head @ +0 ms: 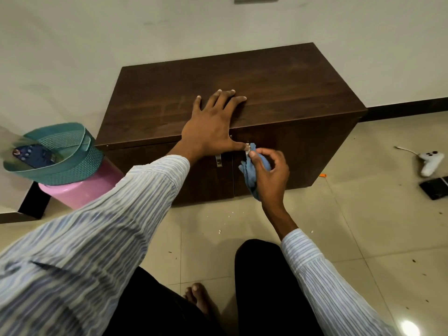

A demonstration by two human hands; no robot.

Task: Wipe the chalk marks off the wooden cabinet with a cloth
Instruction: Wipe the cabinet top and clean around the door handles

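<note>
The blue cloth (252, 169) is bunched in the closed grip of the right hand (271, 175), against the cabinet (278, 83) front just under its top front edge. The left hand (211, 127) lies flat with fingers spread on that top edge, holding nothing.

Clutter logged relative to the pink bin (80, 190)

A teal basket (60, 154) is seated on top of it, with a dark blue device (34, 156) inside. Far to its right, on the tiled floor (363, 226), a white game controller (431, 162), a black phone (435, 187) and a small orange item (323, 175) are seen.
</note>
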